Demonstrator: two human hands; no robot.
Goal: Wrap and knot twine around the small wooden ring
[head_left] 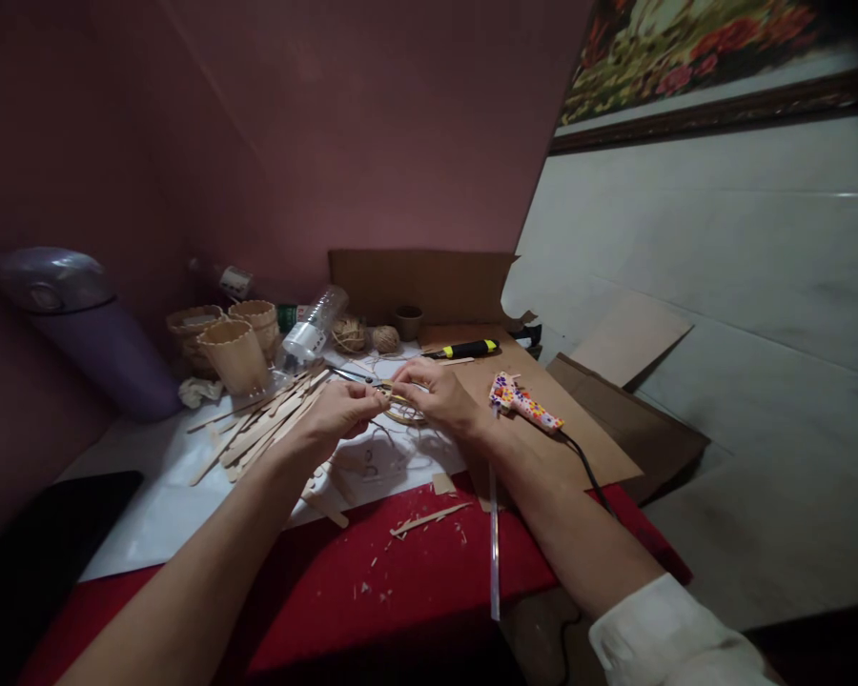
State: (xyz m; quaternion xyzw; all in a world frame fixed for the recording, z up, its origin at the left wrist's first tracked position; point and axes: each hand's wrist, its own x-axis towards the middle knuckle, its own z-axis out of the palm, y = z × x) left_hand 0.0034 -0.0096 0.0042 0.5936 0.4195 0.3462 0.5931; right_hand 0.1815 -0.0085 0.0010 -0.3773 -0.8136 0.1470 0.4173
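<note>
Left hand (pixel 339 412), fingertips drawn together; right hand (pixel 438 393) curled close beside; can't tell what either grasps. Scissors (pixel 350 375) just beyond left fingertips, long axis crosswise, blades leftward, handle end nearer right hand.

small piece (pixel 388 392) | mostly hidden, details unclear | scissors (pixel 350 375) | dark blades pointing left, just beyond

L hand (pixel 347 412) & R hand (pixel 439 395) close tog, fingers (pixel 363 393) bent, arms (pixel 214 534) fwd.
</note>
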